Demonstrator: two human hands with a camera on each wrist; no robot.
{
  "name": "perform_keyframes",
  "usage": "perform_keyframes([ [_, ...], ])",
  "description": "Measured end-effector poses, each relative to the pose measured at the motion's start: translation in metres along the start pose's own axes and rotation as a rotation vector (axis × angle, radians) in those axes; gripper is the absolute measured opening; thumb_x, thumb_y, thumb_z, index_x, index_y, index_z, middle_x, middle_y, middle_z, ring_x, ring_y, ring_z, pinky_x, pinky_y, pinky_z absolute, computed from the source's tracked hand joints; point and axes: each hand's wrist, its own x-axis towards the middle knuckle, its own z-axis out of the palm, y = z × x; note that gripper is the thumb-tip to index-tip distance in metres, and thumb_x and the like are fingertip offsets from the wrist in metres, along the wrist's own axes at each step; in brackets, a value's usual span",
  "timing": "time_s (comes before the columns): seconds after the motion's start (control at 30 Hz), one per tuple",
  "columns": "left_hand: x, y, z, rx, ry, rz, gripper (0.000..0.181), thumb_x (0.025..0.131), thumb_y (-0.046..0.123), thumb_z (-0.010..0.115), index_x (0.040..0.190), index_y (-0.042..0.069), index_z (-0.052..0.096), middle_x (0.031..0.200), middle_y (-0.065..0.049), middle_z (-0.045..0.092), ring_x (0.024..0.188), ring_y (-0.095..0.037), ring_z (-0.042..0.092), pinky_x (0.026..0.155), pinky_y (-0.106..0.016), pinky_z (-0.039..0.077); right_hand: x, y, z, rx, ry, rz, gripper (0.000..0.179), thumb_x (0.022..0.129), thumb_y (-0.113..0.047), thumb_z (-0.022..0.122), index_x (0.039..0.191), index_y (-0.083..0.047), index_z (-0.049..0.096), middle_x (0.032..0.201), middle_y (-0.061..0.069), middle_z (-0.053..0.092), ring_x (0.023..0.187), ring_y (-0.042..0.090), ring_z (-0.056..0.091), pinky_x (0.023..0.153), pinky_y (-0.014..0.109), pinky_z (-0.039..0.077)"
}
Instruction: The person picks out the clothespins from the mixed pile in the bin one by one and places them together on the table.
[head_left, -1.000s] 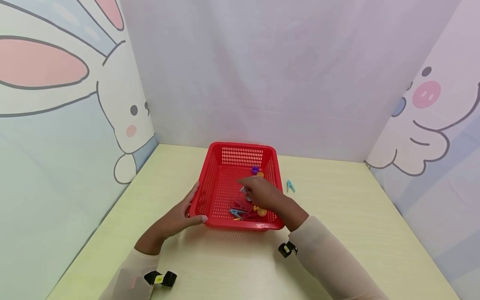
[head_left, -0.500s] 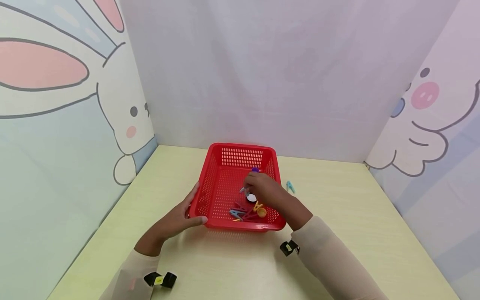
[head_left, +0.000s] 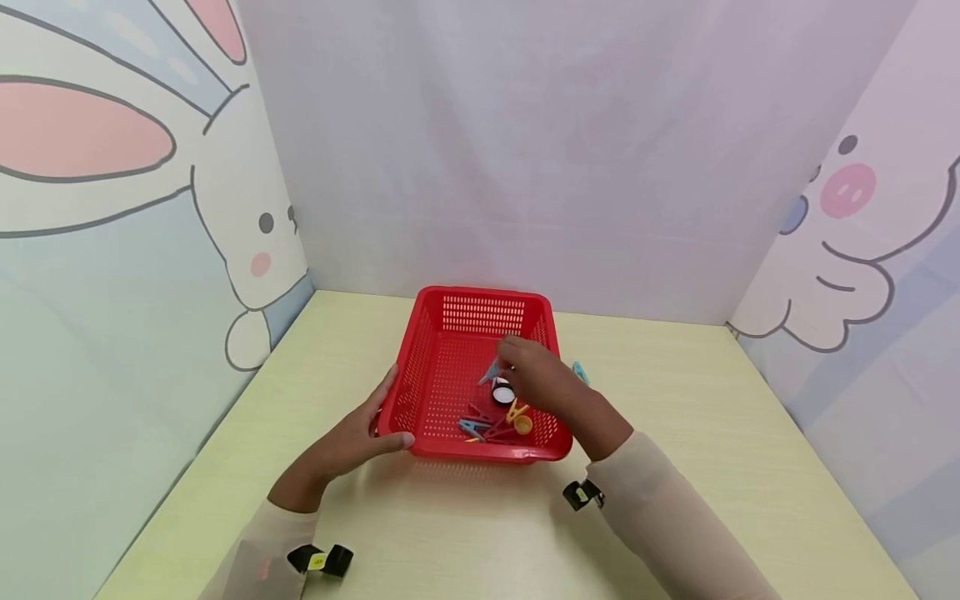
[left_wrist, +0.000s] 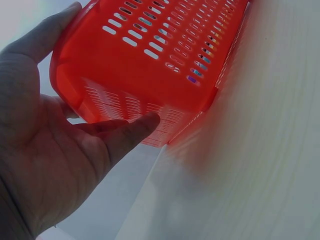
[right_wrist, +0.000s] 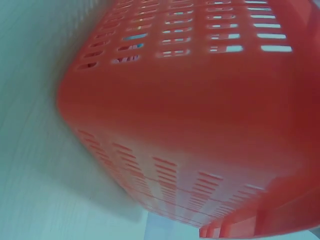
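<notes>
A red perforated plastic basket [head_left: 487, 450] stands on the table. My left hand [head_left: 352, 440] rests on its near left corner, thumb along the front rim and fingers along the left side; in the left wrist view, straight fingers touch its wall. My right hand [head_left: 534, 375] reaches inside with bent fingers; its fingertips are hidden. Beside them lies a light blue clothespin [head_left: 489, 372]. Just below sits a round black-rimmed item with a white top [head_left: 503, 392]. Nearer the front lie a yellow clothespin [head_left: 516, 411], dark red clothespins [head_left: 497, 429], a blue clothespin [head_left: 472, 427] and a round yellow cap [head_left: 523, 425].
Outside the basket, to its right, a light blue clothespin [head_left: 581, 372] lies on the pale table [head_left: 675, 417], partly behind my right wrist. A cloth backdrop [head_left: 487, 150] closes off the back, with printed cartoon panels at both sides.
My right hand has shifted right and slightly away inside the basket, uncovering the round white-topped item and more of the blue clothespin. The purple item is now mostly hidden. My left hand has stayed put.
</notes>
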Motion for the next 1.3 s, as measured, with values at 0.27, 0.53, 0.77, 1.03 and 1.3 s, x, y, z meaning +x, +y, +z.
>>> perform_keyframes([
  [0.27,0.0,-0.002,0.0,-0.002,-0.002,0.008,0.127,0.089,0.033,0.089,0.177,0.025,-0.002,0.171,-0.024,0.032,0.148,-0.049,0.047,0.095,-0.038,0.068,-0.002,0.005,-0.003,0.006,-0.021,0.031,0.034,0.085,-0.005,0.092,0.114,-0.007,0.073,0.111,0.006,0.069,0.096,0.016,0.063,0.084,0.032,0.067],
  [0.53,0.0,-0.002,0.0,0.009,0.003,-0.003,0.128,0.089,0.034,0.09,0.177,0.025,-0.001,0.171,-0.023,0.032,0.148,-0.048,0.046,0.094,-0.038,0.068,-0.005,0.007,-0.007,-0.068,-0.012,0.039,0.039,0.093,-0.004,0.084,0.131,-0.003,0.075,0.128,0.012,0.068,0.117,0.025,0.07,0.098,0.041,0.067],
  [0.77,0.001,-0.001,-0.001,0.016,0.007,0.002,0.128,0.088,0.034,0.09,0.177,0.024,-0.001,0.172,-0.023,0.032,0.148,-0.049,0.047,0.095,-0.039,0.068,-0.006,0.01,-0.008,-0.222,-0.002,0.057,0.049,0.089,-0.008,0.09,0.135,-0.013,0.075,0.131,0.007,0.071,0.115,0.027,0.077,0.097,0.043,0.067],
  [1.03,0.002,0.001,-0.001,0.012,0.007,-0.002,0.128,0.088,0.034,0.09,0.178,0.025,-0.001,0.171,-0.023,0.033,0.148,-0.049,0.048,0.095,-0.04,0.068,-0.007,0.016,-0.009,-0.298,-0.015,0.039,0.054,0.089,-0.018,0.091,0.139,-0.015,0.071,0.126,0.006,0.077,0.111,0.024,0.078,0.092,0.042,0.069],
  [1.3,0.003,-0.002,0.0,0.004,0.005,-0.008,0.126,0.089,0.033,0.09,0.178,0.027,0.0,0.171,-0.021,0.034,0.148,-0.047,0.048,0.096,-0.041,0.068,-0.015,0.027,-0.01,-0.387,0.097,-0.076,0.044,0.093,-0.023,0.089,0.135,-0.014,0.079,0.105,0.004,0.073,0.081,0.013,0.063,0.073,0.028,0.064],
])
